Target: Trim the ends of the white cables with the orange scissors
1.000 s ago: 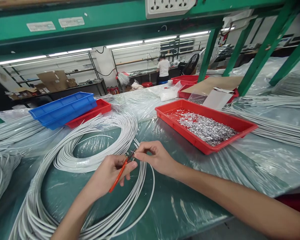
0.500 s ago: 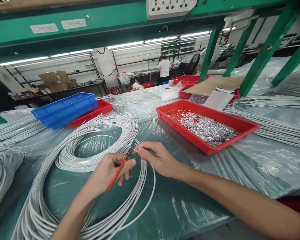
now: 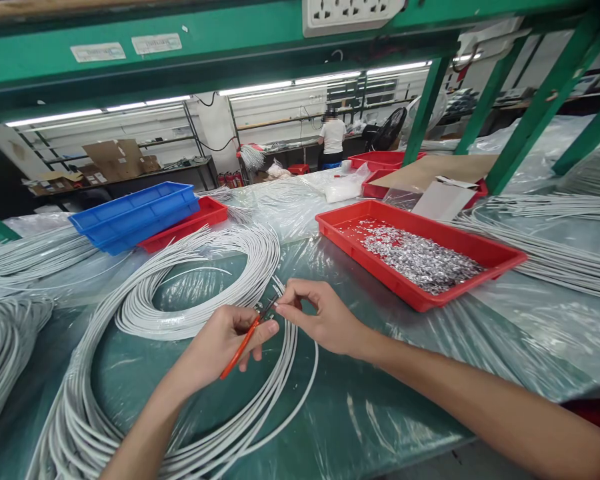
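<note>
My left hand [image 3: 225, 343] is closed around a slim tool with an orange handle [image 3: 241, 347] and a thin dark metal tip; its exact kind cannot be made out. That tip points up and right, close to the fingertips of my right hand [image 3: 325, 317]. Thumb and forefinger of the right hand pinch a white cable, whose short pale end shows at the fingertips and whose length curves down behind the hand. Under both hands lies a big coil of white cables [image 3: 200, 323], with several cut ends near the right fingers.
A red tray [image 3: 375, 270] of small shiny metal pieces [image 3: 420, 257] stands to the right. A blue tray [image 3: 135, 217] rests partly on another red tray [image 3: 211, 212] at left. More cables [image 3: 555, 260] lie at right. Green frame posts [image 3: 525, 113] rise behind; a person [image 3: 333, 137] sits far off.
The view has shifted slightly, moving the scene a little to the right. Both hands keep their grips; the tool's tip and the right fingertips remain close together.
</note>
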### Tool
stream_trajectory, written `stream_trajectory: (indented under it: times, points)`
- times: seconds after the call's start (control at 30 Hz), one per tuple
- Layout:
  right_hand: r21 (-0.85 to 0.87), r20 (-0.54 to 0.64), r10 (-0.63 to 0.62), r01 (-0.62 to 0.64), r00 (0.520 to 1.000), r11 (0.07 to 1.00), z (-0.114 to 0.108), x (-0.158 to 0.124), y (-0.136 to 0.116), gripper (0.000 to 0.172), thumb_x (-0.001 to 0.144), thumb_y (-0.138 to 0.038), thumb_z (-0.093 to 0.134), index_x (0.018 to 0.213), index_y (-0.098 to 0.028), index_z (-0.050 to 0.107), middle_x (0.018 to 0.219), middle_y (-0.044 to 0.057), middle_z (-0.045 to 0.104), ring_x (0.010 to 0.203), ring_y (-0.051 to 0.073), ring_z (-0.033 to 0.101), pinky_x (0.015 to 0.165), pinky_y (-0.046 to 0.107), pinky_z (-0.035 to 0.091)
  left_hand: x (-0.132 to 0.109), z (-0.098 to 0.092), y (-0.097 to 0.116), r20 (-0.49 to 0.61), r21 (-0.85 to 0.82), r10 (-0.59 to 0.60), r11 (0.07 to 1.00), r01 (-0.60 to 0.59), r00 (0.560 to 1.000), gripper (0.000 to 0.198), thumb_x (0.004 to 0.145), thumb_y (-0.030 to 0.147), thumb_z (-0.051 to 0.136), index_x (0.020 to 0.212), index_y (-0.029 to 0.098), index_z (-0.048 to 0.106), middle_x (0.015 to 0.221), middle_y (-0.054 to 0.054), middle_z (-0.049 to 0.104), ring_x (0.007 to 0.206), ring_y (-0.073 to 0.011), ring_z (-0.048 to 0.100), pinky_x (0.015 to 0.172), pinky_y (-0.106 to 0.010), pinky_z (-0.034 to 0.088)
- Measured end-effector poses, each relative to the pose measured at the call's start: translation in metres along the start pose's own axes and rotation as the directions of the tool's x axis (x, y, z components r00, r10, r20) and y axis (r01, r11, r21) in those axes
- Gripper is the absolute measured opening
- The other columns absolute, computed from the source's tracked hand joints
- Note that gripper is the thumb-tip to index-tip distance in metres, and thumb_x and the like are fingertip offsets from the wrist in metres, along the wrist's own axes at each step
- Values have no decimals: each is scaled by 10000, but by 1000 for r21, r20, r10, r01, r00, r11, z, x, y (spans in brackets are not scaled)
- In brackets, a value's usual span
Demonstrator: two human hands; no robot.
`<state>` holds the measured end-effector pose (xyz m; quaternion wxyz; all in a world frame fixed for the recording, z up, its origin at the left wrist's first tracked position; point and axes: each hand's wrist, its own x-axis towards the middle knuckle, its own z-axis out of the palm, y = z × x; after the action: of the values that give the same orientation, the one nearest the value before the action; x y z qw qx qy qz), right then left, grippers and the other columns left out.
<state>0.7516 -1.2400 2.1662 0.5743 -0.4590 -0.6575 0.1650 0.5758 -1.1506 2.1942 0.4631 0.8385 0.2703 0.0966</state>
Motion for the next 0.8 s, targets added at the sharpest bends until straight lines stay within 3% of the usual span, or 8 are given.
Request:
stream_trajectory:
  times: [0.2,0.4,0.6,0.8]
  points:
    - [-243,-56,-148,130,987,961,4,-3,-2,187,847,-112,551,674,-168,505,651,-16,481,659,124,438,654,275,368,1,4,-2,-57,75,-3,997,7,998,405,822,484,616,598,155,546,520,24,552,419,-95,492,427,-197,320]
    - [-180,-113,-101,80,988,980,4,-4,-2,175,872,-141,548,703,-170,512,669,-16,497,639,117,460,625,265,379,2,4,-2,-70,53,-11,998,14,998,425,825,508,609,601,150,565,507,30,531,431,-98,503,434,-199,315]
    - [-261,-57,-221,199,974,945,7,-5,-1,177,860,-102,538,698,-169,516,652,-17,475,645,120,444,652,273,376,1,4,-2,-52,45,-7,999,10,999,424,811,510,624,611,138,586,526,18,555,444,-99,510,438,-198,317]
    - [-249,-108,-250,217,962,944,8,-5,-3,172,866,-84,535,715,-166,520,655,-17,481,650,118,450,642,264,375,-1,7,4,-56,1,-13,1000,13,998,398,812,475,634,613,134,588,505,31,534,438,-83,485,439,-186,308]
